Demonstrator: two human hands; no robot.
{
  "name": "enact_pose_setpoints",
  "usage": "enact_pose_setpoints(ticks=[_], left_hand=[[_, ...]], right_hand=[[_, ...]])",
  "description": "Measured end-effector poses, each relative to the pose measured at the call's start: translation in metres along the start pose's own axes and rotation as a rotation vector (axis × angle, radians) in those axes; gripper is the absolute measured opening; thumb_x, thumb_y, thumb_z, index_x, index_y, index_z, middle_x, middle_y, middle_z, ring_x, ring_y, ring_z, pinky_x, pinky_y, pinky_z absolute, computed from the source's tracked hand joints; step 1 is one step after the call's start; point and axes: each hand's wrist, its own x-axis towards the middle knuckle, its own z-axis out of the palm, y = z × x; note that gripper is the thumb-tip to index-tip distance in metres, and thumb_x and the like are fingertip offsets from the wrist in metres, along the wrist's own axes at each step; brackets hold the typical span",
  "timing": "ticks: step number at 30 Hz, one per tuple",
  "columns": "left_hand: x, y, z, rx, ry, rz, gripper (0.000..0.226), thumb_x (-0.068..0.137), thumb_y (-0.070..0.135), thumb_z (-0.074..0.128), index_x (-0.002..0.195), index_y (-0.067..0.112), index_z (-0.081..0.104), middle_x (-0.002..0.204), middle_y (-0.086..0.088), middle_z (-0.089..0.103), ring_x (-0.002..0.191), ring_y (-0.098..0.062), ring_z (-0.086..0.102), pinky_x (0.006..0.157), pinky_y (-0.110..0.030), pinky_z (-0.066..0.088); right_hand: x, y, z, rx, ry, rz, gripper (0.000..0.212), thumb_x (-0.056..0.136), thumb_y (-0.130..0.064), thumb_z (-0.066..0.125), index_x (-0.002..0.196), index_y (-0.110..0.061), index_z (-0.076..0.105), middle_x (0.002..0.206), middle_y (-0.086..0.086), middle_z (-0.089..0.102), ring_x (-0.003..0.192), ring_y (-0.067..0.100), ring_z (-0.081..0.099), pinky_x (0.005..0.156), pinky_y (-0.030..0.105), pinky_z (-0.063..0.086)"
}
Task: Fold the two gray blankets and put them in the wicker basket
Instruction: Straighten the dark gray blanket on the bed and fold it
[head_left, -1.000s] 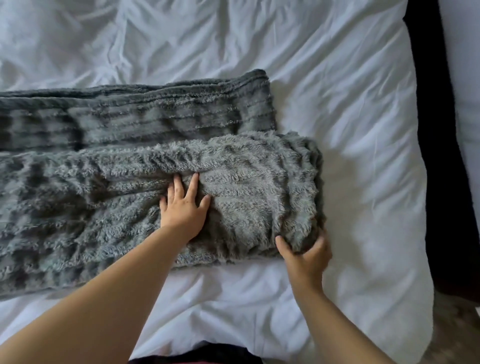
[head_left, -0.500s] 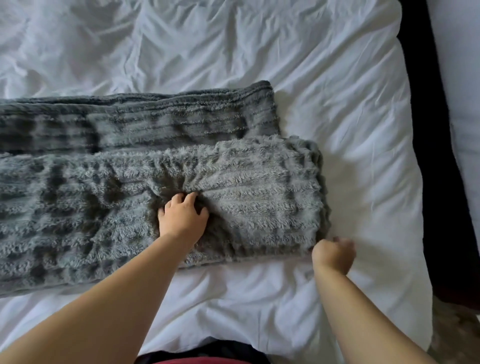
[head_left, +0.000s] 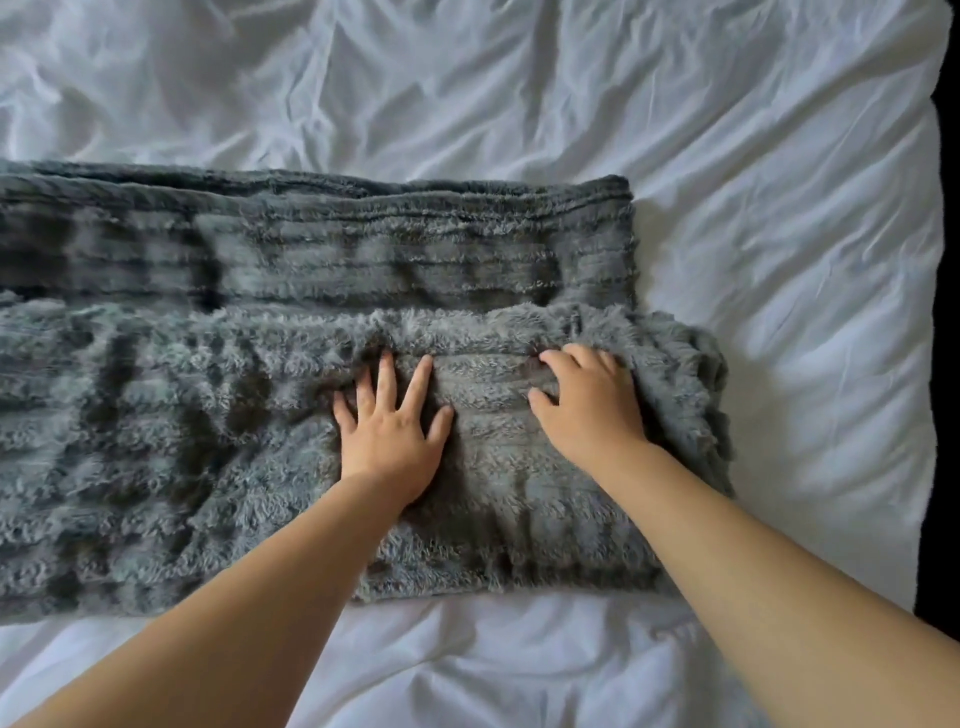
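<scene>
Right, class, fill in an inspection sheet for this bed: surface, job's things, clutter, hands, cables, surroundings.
Surface: rumpled white sheet covering the bed.
Job's things: fluffy gray blanket folded nearest, overlapping the darker gray blanket behind it; wicker basket not in view.
Clutter: nothing seen.
Hands: left hand flat on the fluffy gray blanket, fingers spread; right hand on its bunched right end, fingers curled, grip unclear.
Cables: nothing seen.
Surroundings: dark strip along the right edge.
</scene>
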Motion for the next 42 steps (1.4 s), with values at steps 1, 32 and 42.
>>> enact_pose_setpoints(ticks=[1, 32, 42], left_hand=[[0.006, -0.002, 0.003, 0.002, -0.049, -0.010, 0.065, 0.092, 0.064, 0.013, 0.146, 0.044, -0.018, 0.159, 0.000, -0.019, 0.147, -0.027, -0.010, 0.114, -0.051, -0.010], [0.031, 0.001, -0.096, -1.991, -0.111, -0.765, 0.043, 0.082, 0.055, 0.057, 0.097, 0.014, 0.061, 0.087, -0.008, 0.064, 0.078, -0.028, 0.064, 0.073, -0.051, 0.055], [0.037, 0.009, -0.103, -1.763, -0.108, -0.769, 0.010, 0.092, 0.006, 0.053, 0.101, 0.004, 0.056, 0.100, -0.012, 0.063, 0.079, -0.025, 0.066, 0.056, -0.038, 0.056]], right_hand=[[0.016, -0.006, -0.006, 0.044, 0.097, -0.013, 0.037, 0.095, -0.033, 0.050, 0.127, -0.017, 0.055, 0.132, 0.007, 0.050, 0.122, 0.028, 0.042, 0.101, 0.037, 0.033], [-0.041, -0.004, -0.016, 0.486, 0.005, 0.400, 0.044, 0.092, -0.038, 0.049, 0.133, -0.024, 0.037, 0.106, -0.001, 0.060, 0.090, 0.020, 0.060, 0.073, 0.036, 0.049], [-0.034, 0.018, -0.043, 1.013, 0.386, 0.878, 0.026, 0.083, -0.020, 0.073, 0.100, -0.005, 0.061, 0.091, 0.014, 0.062, 0.071, 0.026, 0.055, 0.061, 0.031, 0.039]])
